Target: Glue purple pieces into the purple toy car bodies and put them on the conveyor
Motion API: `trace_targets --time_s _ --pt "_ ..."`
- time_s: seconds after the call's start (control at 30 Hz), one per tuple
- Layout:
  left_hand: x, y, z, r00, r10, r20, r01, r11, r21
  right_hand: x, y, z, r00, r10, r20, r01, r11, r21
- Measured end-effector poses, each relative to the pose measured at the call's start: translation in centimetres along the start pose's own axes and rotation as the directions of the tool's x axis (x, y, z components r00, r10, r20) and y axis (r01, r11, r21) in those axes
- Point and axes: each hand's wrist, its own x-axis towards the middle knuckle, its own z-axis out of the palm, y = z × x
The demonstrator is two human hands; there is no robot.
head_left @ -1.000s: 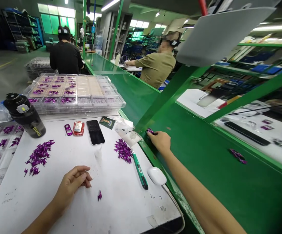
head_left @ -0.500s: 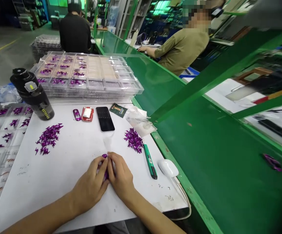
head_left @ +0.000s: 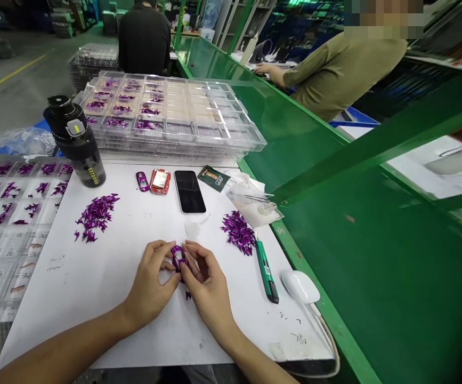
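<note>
Both my hands meet over the white work board (head_left: 66, 314), pinching a small shiny purple car-shaped shell (head_left: 178, 258) between their fingertips. My left hand (head_left: 151, 269) holds it from the left, and my right hand (head_left: 209, 288) from the right. Fingers hide part of the shell. A pile of purple metallic slivers (head_left: 96, 216) lies left of my left hand, and a second pile (head_left: 237, 232) lies right of my right hand. A green-handled utility knife (head_left: 266, 277) lies beyond the second pile.
A black phone (head_left: 189, 191), red part (head_left: 160, 181), purple ring-like part (head_left: 143, 181), and black bottle (head_left: 74, 141) stand beyond my hands. Stacked clear trays (head_left: 175, 112) rise behind them. A white mouse (head_left: 300, 287) sits by the green conveyor belt (head_left: 354, 224).
My right hand has come from the green belt to the board, bringing a small purple piece. My left hand has risen to it, and both now pinch it. The view has tilted.
</note>
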Motion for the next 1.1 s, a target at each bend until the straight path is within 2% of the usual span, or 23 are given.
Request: trace_targets --time_s 0.17,0.33,0.43,0.5,0.53,0.6,0.67,0.73,0.83,0.9,0.93,1.0,1.03,1.07,1.1 --pt "0.5 0.2 -0.7 0.996 -0.085 0.033 0.09 0.969 -0.229 0.7 -1.8 0.7 0.996 0.03 0.085 -0.04 0.992 0.116" --pt "1.0 1.1 -1.5 0.979 -0.167 0.115 0.199 0.895 -0.399 1.0 -3.6 0.1 0.98 -0.07 0.187 0.067 0.998 0.019" --pt "1.5 1.5 -2.0 0.958 -0.253 0.137 0.287 0.796 -0.533 0.5 -3.7 -0.3 0.966 -0.251 0.066 0.259 0.947 -0.19" --pt "1.8 1.6 -2.3 0.94 -0.31 0.143 0.328 0.707 -0.626 0.2 -3.7 -0.5 0.94 -0.34 -0.037 0.308 0.889 -0.338" --pt "2.0 1.6 -2.5 0.933 -0.326 0.149 0.339 0.667 -0.664 0.2 -3.7 -0.5 0.941 -0.333 -0.052 0.292 0.883 -0.368" --pt "2.1 1.6 -2.7 0.926 -0.326 0.189 0.361 0.619 -0.698 0.3 -3.9 -0.5 0.975 -0.223 0.008 0.213 0.919 -0.332" --pt "2.1 1.5 -2.7 0.925 -0.288 0.247 0.378 0.641 -0.668 0.6 -4.2 -0.4 0.985 -0.135 0.111 0.16 0.952 -0.262" --pt "1.8 1.4 -2.6 0.934 -0.227 0.275 0.352 0.719 -0.6 0.9 -4.6 -0.4 0.976 -0.144 0.161 0.181 0.952 -0.249" --pt "1.2 1.1 -2.1 0.946 -0.139 0.292 0.278 0.813 -0.511 1.2 -5.2 -0.4 0.932 -0.268 0.243 0.339 0.882 -0.326" --pt "0.9 1.0 -1.9 0.946 -0.131 0.297 0.271 0.823 -0.499 1.7 -5.5 -0.4 0.873 -0.397 0.283 0.484 0.771 -0.414" --pt "0.9 1.0 -1.8 0.944 -0.143 0.296 0.281 0.82 -0.499 2.1 -5.5 -0.4 0.842 -0.482 0.243 0.537 0.697 -0.475" --pt "0.9 1.1 -1.8 0.944 -0.179 0.276 0.3 0.811 -0.502 3.2 -5.2 -0.3 0.76 -0.649 0.017 0.528 0.602 -0.599" --pt "1.0 1.2 -1.9 0.945 -0.193 0.264 0.306 0.809 -0.502 3.9 -4.9 -0.3 0.718 -0.685 -0.122 0.479 0.614 -0.628" --pt "1.1 1.2 -2.0 0.945 -0.205 0.253 0.31 0.807 -0.502 4.5 -4.3 -0.4 0.699 -0.676 -0.234 0.427 0.657 -0.622" --pt "1.1 1.3 -2.1 0.946 -0.214 0.245 0.313 0.805 -0.504 5.2 -3.7 -0.4 0.721 -0.629 -0.289 0.383 0.71 -0.591"
